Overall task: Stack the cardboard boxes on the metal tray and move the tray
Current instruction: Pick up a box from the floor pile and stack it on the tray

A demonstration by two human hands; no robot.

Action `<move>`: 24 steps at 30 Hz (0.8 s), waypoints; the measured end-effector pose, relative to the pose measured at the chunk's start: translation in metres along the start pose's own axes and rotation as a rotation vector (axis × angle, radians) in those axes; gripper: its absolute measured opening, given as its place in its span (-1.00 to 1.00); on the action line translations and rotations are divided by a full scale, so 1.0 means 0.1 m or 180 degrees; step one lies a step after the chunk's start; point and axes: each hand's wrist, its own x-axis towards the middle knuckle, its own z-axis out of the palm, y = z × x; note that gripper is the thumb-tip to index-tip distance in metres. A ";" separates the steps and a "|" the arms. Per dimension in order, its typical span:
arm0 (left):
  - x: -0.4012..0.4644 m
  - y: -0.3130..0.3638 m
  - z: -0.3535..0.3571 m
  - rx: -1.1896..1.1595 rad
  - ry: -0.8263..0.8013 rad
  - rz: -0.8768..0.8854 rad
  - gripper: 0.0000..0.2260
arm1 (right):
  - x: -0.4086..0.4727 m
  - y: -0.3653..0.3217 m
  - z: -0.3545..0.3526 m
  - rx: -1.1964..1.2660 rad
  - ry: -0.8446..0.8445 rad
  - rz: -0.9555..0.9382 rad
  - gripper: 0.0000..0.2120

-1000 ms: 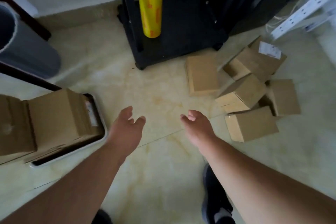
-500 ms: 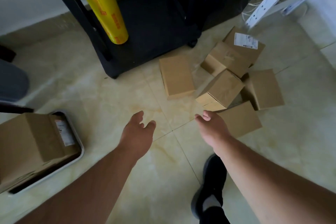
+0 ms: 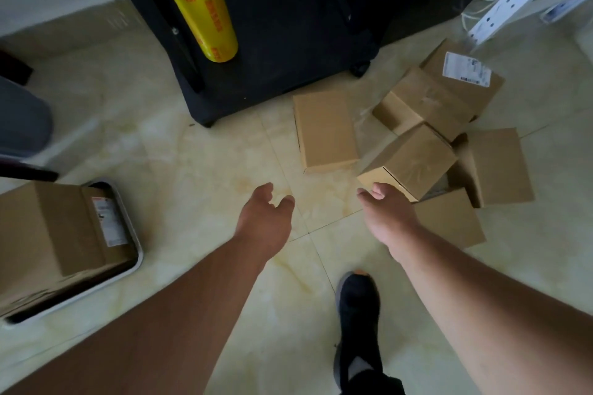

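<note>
Cardboard boxes [image 3: 414,157], now closer and larger than a moment before, in a loose heap at far right on the pale tiled floor [image 3: 199,170], right hand [image 3: 386,215] almost touching the tilted nearest one and left hand [image 3: 264,221] beside, both with fingers spread, relaxed and empty. Probably next pickup coming, since one large box [image 3: 54,240] already on metal tray [image 3: 136,253] at near left. Farther back, black rack [image 3: 288,42], yellow film roll [image 3: 199,6], perhaps a grey bin at left edge.

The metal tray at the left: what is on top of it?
On the metal tray stands a large cardboard box with a white label on its top. The box covers most of the tray floor, so anything beneath it cannot be seen.
</note>
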 end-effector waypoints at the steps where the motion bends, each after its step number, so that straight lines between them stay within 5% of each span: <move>1: 0.09 0.02 0.07 0.0003 0.0021 -0.0018 -0.45 | 0.12 -0.03 0.01 -0.0005 -0.0031 -0.0010 -0.44; 12: 1.02 0.16 0.62 0.0022 0.0232 -0.0240 -0.46 | 1.14 -0.26 0.13 -0.0568 -0.0229 0.0021 -0.46; 24: 1.68 0.19 1.15 0.0017 0.0084 -0.0329 -0.50 | 1.75 -0.22 0.43 -0.0809 -0.0346 0.0149 -0.68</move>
